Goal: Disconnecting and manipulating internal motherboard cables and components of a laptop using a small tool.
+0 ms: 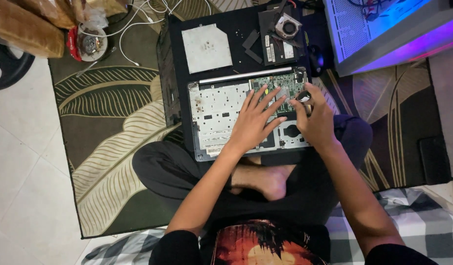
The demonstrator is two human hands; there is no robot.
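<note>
top: black tee, orange-red print | trousers: black | forearms, foot: bare

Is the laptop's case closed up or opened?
Opened: the laptop shows its bare metal frame and green circuit board, with a removed fan lying beside it.

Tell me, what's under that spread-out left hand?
The left hand lies flat on the opened laptop, over its pale metal frame and the edge of the green circuit board. Whatever parts sit beneath the palm are covered.
</note>
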